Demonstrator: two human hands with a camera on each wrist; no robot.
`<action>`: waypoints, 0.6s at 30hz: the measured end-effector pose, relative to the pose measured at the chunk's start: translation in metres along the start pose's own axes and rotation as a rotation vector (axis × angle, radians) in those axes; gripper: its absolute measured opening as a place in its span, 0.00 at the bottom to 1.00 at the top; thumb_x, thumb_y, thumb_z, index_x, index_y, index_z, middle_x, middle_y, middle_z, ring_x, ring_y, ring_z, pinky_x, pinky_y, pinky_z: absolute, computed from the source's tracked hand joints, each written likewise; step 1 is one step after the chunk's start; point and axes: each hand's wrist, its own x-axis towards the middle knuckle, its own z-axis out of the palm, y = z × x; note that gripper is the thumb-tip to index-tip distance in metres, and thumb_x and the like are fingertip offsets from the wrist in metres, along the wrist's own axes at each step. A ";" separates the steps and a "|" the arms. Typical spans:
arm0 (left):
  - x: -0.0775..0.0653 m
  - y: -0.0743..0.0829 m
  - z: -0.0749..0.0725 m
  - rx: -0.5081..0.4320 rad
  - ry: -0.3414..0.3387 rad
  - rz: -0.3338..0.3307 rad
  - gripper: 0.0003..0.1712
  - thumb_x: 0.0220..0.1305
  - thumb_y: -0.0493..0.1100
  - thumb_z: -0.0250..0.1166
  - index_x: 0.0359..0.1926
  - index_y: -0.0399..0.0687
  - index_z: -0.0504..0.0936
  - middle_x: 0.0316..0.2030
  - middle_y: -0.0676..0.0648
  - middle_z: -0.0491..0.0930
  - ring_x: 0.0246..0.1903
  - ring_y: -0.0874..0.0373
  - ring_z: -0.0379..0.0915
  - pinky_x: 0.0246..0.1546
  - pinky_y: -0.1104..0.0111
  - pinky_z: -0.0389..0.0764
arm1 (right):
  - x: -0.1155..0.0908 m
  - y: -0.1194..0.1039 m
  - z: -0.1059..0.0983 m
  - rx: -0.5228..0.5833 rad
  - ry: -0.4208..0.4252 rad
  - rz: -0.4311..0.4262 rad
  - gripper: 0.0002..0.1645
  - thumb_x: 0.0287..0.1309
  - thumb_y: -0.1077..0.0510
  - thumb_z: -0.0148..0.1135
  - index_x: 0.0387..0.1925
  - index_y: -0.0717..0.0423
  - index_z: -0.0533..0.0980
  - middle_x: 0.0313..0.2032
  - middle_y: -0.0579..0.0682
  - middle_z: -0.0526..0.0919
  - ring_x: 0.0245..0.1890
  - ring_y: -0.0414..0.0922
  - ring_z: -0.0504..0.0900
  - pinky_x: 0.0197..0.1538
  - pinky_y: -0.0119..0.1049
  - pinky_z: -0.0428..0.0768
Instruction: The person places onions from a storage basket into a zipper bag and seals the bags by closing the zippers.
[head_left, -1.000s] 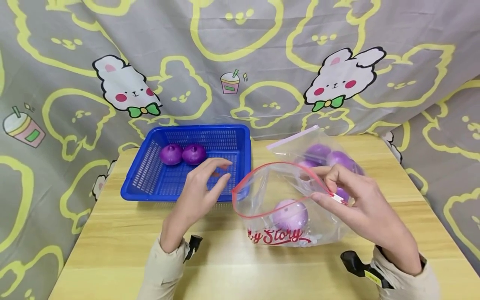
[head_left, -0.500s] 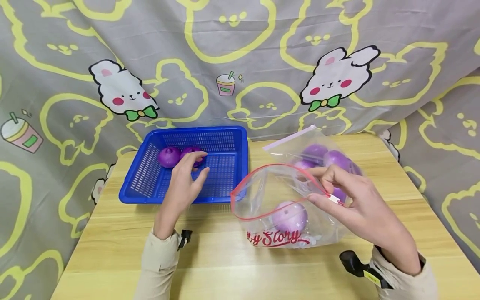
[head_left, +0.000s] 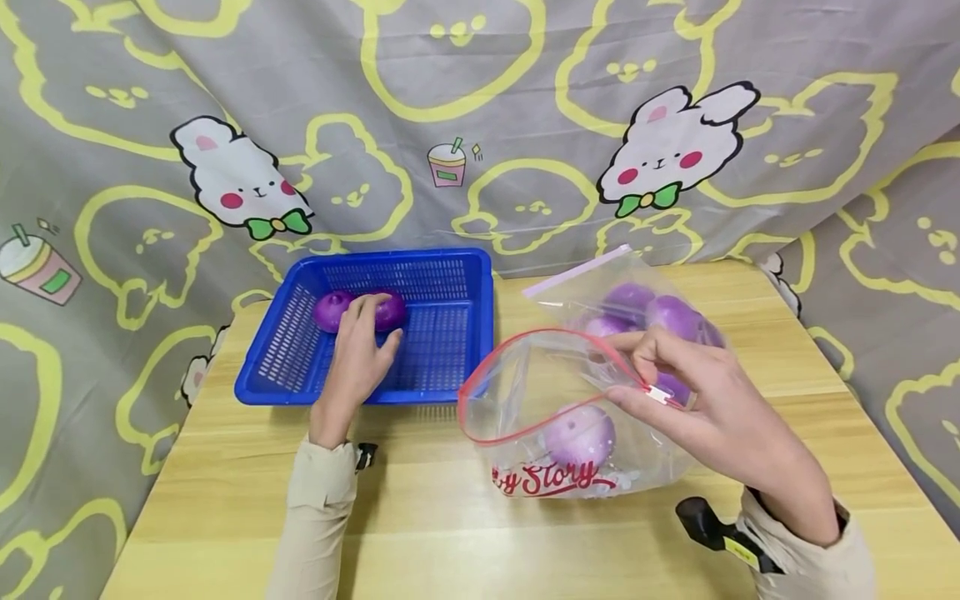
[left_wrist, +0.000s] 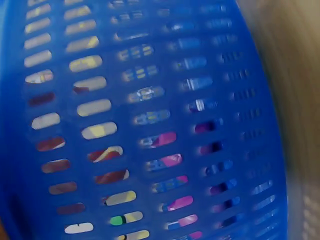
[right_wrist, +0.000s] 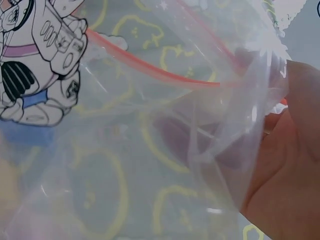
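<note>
In the head view, my left hand (head_left: 360, 350) reaches into the blue plastic basket (head_left: 450, 396). Its fingers lie over two purple onions, the left one (head_left: 330, 312) and the right one (head_left: 392, 312), with the thumb near the right onion's lower edge; a firm hold does not show. My right hand (head_left: 705, 400) pinches the red-rimmed mouth of a clear zip bag (head_left: 517, 458) beside its white slider (head_left: 662, 395). The bag's mouth gapes, and one onion (head_left: 581, 435) sits inside. In the right wrist view, the bag's clear film (right_wrist: 125, 165) fills most of the picture.
Behind the right hand lies a second clear zip bag (head_left: 577, 287) with a lilac strip and several purple onions (head_left: 675, 317). Everything stands on a wooden table (head_left: 427, 533), backed by a patterned grey curtain (head_left: 525, 83). The basket's slotted wall (left_wrist: 110, 115) fills the left wrist view.
My left hand has moved left and further into the basket, from above its right part to the onions. The right hand still pinches the bag's rim, almost unmoved.
</note>
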 end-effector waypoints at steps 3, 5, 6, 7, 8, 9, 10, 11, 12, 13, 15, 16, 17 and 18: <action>0.005 -0.004 0.000 0.030 -0.030 -0.025 0.31 0.59 0.34 0.69 0.63 0.36 0.71 0.61 0.30 0.67 0.61 0.33 0.62 0.63 0.43 0.64 | -0.001 0.000 0.002 -0.023 -0.005 0.004 0.26 0.48 0.69 0.75 0.27 0.52 0.62 0.33 0.36 0.75 0.40 0.33 0.81 0.30 0.30 0.67; 0.010 -0.005 -0.001 0.051 -0.059 -0.032 0.33 0.59 0.34 0.70 0.65 0.36 0.69 0.62 0.29 0.65 0.62 0.32 0.61 0.63 0.42 0.65 | -0.001 0.000 0.002 -0.039 -0.008 0.012 0.26 0.48 0.68 0.75 0.27 0.50 0.63 0.30 0.36 0.68 0.32 0.33 0.76 0.30 0.30 0.67; 0.012 -0.005 -0.001 0.061 -0.077 -0.034 0.34 0.59 0.34 0.70 0.65 0.36 0.69 0.63 0.29 0.64 0.62 0.31 0.60 0.62 0.41 0.66 | -0.001 -0.001 0.003 -0.043 -0.012 0.018 0.25 0.48 0.67 0.75 0.28 0.48 0.63 0.29 0.36 0.67 0.30 0.33 0.73 0.29 0.30 0.66; 0.015 -0.006 -0.001 0.073 -0.091 -0.035 0.35 0.59 0.35 0.70 0.66 0.36 0.68 0.63 0.28 0.64 0.62 0.30 0.60 0.62 0.41 0.66 | -0.001 -0.001 0.003 -0.051 -0.014 0.021 0.25 0.48 0.67 0.75 0.28 0.47 0.64 0.29 0.36 0.66 0.28 0.34 0.69 0.28 0.31 0.66; 0.017 -0.006 -0.001 0.083 -0.109 -0.039 0.35 0.59 0.35 0.70 0.66 0.36 0.68 0.64 0.27 0.63 0.62 0.30 0.60 0.61 0.40 0.66 | -0.001 0.000 0.003 -0.057 -0.017 0.025 0.25 0.49 0.67 0.75 0.28 0.47 0.64 0.29 0.36 0.66 0.27 0.34 0.68 0.28 0.30 0.65; 0.020 -0.007 -0.001 0.093 -0.131 -0.045 0.36 0.59 0.36 0.71 0.67 0.36 0.67 0.65 0.27 0.62 0.62 0.29 0.59 0.62 0.39 0.65 | -0.001 0.000 0.003 -0.058 -0.021 0.028 0.25 0.49 0.66 0.75 0.28 0.47 0.64 0.28 0.36 0.66 0.26 0.34 0.68 0.28 0.30 0.65; 0.022 -0.007 -0.002 0.102 -0.158 -0.053 0.37 0.59 0.36 0.70 0.67 0.36 0.66 0.66 0.27 0.60 0.63 0.28 0.58 0.62 0.39 0.64 | -0.001 0.000 0.003 -0.059 -0.025 0.031 0.25 0.49 0.66 0.74 0.28 0.46 0.64 0.28 0.36 0.67 0.26 0.34 0.68 0.28 0.31 0.65; 0.024 -0.008 -0.002 0.109 -0.189 -0.063 0.38 0.59 0.37 0.70 0.68 0.36 0.65 0.67 0.26 0.58 0.65 0.27 0.56 0.64 0.38 0.62 | -0.001 0.000 0.004 -0.062 -0.028 0.032 0.25 0.50 0.66 0.74 0.28 0.46 0.64 0.28 0.36 0.67 0.27 0.34 0.67 0.28 0.31 0.65; 0.026 -0.008 -0.002 0.114 -0.224 -0.076 0.39 0.60 0.37 0.70 0.69 0.36 0.64 0.69 0.26 0.56 0.66 0.26 0.53 0.65 0.38 0.60 | -0.001 0.001 0.004 -0.063 -0.031 0.033 0.25 0.50 0.66 0.74 0.28 0.46 0.64 0.28 0.35 0.67 0.27 0.34 0.67 0.27 0.31 0.65; 0.027 -0.009 -0.002 0.121 -0.259 -0.089 0.40 0.60 0.37 0.69 0.70 0.35 0.63 0.70 0.25 0.54 0.67 0.26 0.51 0.66 0.37 0.58 | -0.001 0.001 0.005 -0.064 -0.032 0.032 0.25 0.50 0.66 0.74 0.28 0.46 0.64 0.27 0.35 0.67 0.27 0.34 0.67 0.27 0.31 0.65; 0.029 -0.011 -0.003 0.136 -0.337 -0.115 0.41 0.62 0.38 0.68 0.72 0.35 0.60 0.72 0.25 0.51 0.69 0.25 0.47 0.68 0.37 0.54 | 0.000 0.002 0.006 -0.058 -0.038 0.030 0.25 0.50 0.66 0.74 0.28 0.46 0.64 0.27 0.35 0.66 0.27 0.35 0.67 0.27 0.31 0.65; 0.030 -0.012 -0.003 0.139 -0.371 -0.129 0.41 0.63 0.38 0.67 0.72 0.34 0.59 0.72 0.26 0.51 0.70 0.25 0.47 0.68 0.37 0.54 | 0.000 0.002 0.006 -0.055 -0.042 0.029 0.25 0.50 0.66 0.74 0.28 0.46 0.64 0.27 0.35 0.66 0.27 0.35 0.67 0.28 0.31 0.65; 0.030 -0.013 -0.004 0.146 -0.399 -0.140 0.40 0.63 0.38 0.66 0.72 0.34 0.59 0.73 0.26 0.51 0.70 0.25 0.47 0.68 0.37 0.53 | 0.001 0.002 0.007 -0.049 -0.048 0.029 0.25 0.51 0.66 0.74 0.28 0.46 0.64 0.27 0.35 0.66 0.28 0.35 0.68 0.28 0.30 0.65; 0.030 -0.014 -0.004 0.154 -0.418 -0.147 0.40 0.64 0.38 0.66 0.72 0.34 0.59 0.72 0.27 0.52 0.69 0.25 0.48 0.68 0.38 0.54 | 0.001 0.002 0.008 -0.043 -0.054 0.029 0.25 0.51 0.66 0.74 0.28 0.46 0.63 0.27 0.35 0.66 0.28 0.35 0.68 0.28 0.30 0.65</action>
